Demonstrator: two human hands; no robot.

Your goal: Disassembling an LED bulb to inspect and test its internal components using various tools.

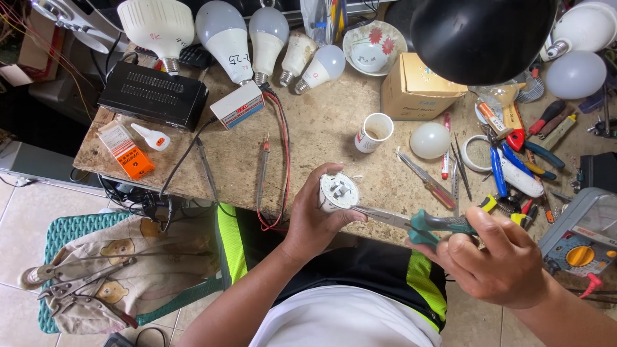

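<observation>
- Five bulbs (pixel 225 35) lined up along the back of the surface (pixel 321 128)
- Two loose white globes (pixel 430 140)
- One paper cup (pixel 373 132)
- One cardboard box (pixel 414 87)
- One flowered bowl (pixel 374 46)

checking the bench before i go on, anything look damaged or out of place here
The bulb base in the left hand has no dome. A loose white dome lies on the bench.

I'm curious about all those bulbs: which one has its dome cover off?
The bulb body in the left hand: its open flat end faces up, domeless, with pliers reaching in. The row of bulbs keeps its domes.
</observation>
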